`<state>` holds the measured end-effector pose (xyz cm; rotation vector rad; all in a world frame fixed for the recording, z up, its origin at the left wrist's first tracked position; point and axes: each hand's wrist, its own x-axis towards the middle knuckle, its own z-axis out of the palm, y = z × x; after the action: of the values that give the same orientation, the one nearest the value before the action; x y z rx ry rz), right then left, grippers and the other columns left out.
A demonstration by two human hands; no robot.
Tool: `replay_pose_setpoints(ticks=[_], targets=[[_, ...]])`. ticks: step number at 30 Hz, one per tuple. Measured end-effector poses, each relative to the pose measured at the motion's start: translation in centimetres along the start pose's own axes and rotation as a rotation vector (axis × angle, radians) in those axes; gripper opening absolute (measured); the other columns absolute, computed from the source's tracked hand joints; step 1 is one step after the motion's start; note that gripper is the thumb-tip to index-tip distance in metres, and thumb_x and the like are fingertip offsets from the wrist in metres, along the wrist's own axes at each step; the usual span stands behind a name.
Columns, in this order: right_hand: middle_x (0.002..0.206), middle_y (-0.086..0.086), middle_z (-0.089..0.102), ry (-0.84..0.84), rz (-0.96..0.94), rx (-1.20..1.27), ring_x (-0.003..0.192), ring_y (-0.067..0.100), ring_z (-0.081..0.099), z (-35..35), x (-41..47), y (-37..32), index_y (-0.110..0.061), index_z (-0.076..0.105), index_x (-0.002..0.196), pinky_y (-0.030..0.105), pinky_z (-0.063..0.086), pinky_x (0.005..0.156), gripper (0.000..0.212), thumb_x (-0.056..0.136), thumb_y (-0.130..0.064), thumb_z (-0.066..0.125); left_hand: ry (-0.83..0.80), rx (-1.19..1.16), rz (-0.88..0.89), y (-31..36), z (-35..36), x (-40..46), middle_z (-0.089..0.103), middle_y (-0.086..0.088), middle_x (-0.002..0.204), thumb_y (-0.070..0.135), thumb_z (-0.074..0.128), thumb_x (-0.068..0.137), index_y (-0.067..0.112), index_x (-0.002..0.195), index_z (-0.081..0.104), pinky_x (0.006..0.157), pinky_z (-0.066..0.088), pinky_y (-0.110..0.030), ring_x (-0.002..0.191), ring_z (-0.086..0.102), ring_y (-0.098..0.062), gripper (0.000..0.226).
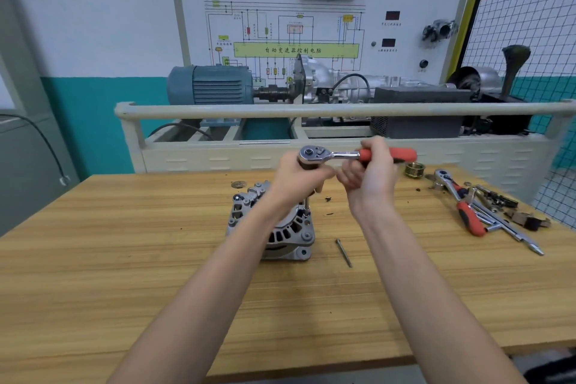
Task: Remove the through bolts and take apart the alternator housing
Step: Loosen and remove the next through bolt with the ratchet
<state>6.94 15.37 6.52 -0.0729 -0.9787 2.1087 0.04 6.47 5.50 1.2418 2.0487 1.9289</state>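
Observation:
The grey alternator [280,232] stands on the wooden table [124,259], partly behind my left forearm. A ratchet wrench [330,155] with a red handle sits above it on a long extension bar [307,206] that reaches down to the housing's right rim. My left hand [296,179] grips the extension just under the ratchet head. My right hand [371,174] grips the red handle. One removed through bolt [343,252] lies loose on the table to the right of the alternator.
At the table's right lie a second red-handled ratchet [461,199], extension bars and small parts [498,212], with a brass-coloured pulley [414,170] behind them. A washer-like disc [238,184] lies behind the alternator. A training rig with a blue motor [212,84] stands beyond the table.

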Motion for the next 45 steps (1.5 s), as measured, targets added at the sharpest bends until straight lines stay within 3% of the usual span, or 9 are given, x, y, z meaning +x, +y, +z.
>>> replay_pose_setpoints(ticks=[3, 6, 19, 24, 29, 33, 36, 40, 45], targets=[[0.032, -0.007, 0.017, -0.225, 0.245, -0.111, 0.029, 0.008, 0.012, 0.2, 2.8, -1.6, -0.023, 0.028, 0.039, 0.016, 0.012, 0.034, 0.054, 0.091, -0.013, 0.040, -0.296, 0.070, -0.005, 0.7, -1.8, 0.3, 0.060, -0.009, 0.056, 0.005, 0.068, 0.081, 0.016, 0.051, 0.057, 0.054, 0.041, -0.026, 0.054, 0.048, -0.017, 0.034], [0.032, -0.007, 0.019, -0.322, 0.395, -0.145, 0.028, 0.007, 0.013, 0.4, 4.4, -2.3, -0.022, 0.028, 0.036, 0.020, 0.007, 0.038, 0.056, 0.091, -0.015, 0.038, -0.336, 0.058, -0.007, 0.9, -0.7, 0.7, 0.051, -0.007, 0.047, 0.003, 0.066, 0.082, 0.009, 0.051, 0.050, 0.049, 0.038, -0.023, 0.043, 0.041, -0.013, 0.035], [0.041, -0.007, 0.029, 0.134, -0.243, 0.070, 0.033, 0.009, 0.024, -0.1, -3.1, 1.9, -0.017, 0.035, 0.063, 0.019, 0.022, 0.038, 0.032, 0.090, -0.005, 0.049, 0.308, -0.110, 0.022, -0.5, 2.7, 0.6, 0.034, 0.013, 0.038, -0.010, 0.056, 0.079, 0.020, 0.051, 0.035, 0.041, 0.024, -0.016, 0.041, 0.027, 0.000, 0.046], [0.035, -0.008, 0.020, -0.029, 0.069, -0.021, 0.031, 0.009, 0.015, -0.1, 1.1, -0.6, -0.025, 0.033, 0.040, 0.017, 0.016, 0.035, 0.051, 0.088, -0.010, 0.045, -0.043, 0.051, -0.007, 0.4, 0.1, 0.4, 0.049, 0.004, 0.044, 0.000, 0.063, 0.078, 0.016, 0.048, 0.050, 0.056, 0.041, -0.027, 0.049, 0.047, -0.015, 0.037], [0.031, -0.008, 0.017, -0.323, 0.340, -0.132, 0.027, 0.006, 0.011, 0.8, 4.4, -2.2, -0.023, 0.028, 0.037, 0.017, 0.006, 0.037, 0.056, 0.091, -0.013, 0.037, -0.355, 0.081, -0.018, 1.5, -1.3, 1.0, 0.053, 0.000, 0.046, -0.003, 0.063, 0.083, 0.008, 0.054, 0.050, 0.051, 0.041, -0.016, 0.052, 0.057, -0.018, 0.033], [0.032, -0.007, 0.017, -0.141, 0.243, -0.054, 0.028, 0.007, 0.012, 1.1, 3.3, -1.1, -0.021, 0.029, 0.043, 0.016, 0.012, 0.033, 0.049, 0.090, -0.012, 0.040, -0.149, -0.049, -0.040, 0.5, 0.0, 1.1, 0.033, 0.006, 0.039, -0.012, 0.055, 0.082, 0.020, 0.043, 0.039, 0.041, 0.026, -0.018, 0.035, 0.030, -0.010, 0.052], [0.038, -0.006, 0.023, 0.107, -0.026, 0.034, 0.033, 0.009, 0.018, 0.6, 0.4, 0.7, -0.018, 0.031, 0.057, 0.019, 0.018, 0.035, 0.034, 0.085, -0.010, 0.049, 0.088, -0.033, 0.007, 0.0, 1.1, 0.9, 0.036, 0.011, 0.037, -0.011, 0.053, 0.079, 0.019, 0.049, 0.039, 0.041, 0.027, -0.020, 0.037, 0.030, -0.004, 0.045], [0.044, -0.005, 0.032, 0.161, -0.266, 0.040, 0.035, 0.009, 0.027, 0.6, -3.5, 2.5, -0.017, 0.037, 0.062, 0.020, 0.023, 0.038, 0.023, 0.077, -0.015, 0.054, 0.468, -0.067, 0.005, -0.3, 2.8, 0.4, 0.032, 0.013, 0.039, -0.007, 0.058, 0.078, 0.019, 0.051, 0.035, 0.039, 0.022, -0.015, 0.041, 0.025, -0.003, 0.045], [0.040, -0.006, 0.027, 0.110, -0.115, 0.046, 0.033, 0.009, 0.023, 0.3, -2.0, 1.3, -0.017, 0.034, 0.058, 0.017, 0.020, 0.038, 0.032, 0.083, -0.009, 0.053, 0.282, -0.003, -0.026, -0.1, 1.8, -0.2, 0.037, 0.012, 0.040, -0.009, 0.057, 0.076, 0.018, 0.049, 0.039, 0.043, 0.028, -0.020, 0.040, 0.030, -0.003, 0.042]])
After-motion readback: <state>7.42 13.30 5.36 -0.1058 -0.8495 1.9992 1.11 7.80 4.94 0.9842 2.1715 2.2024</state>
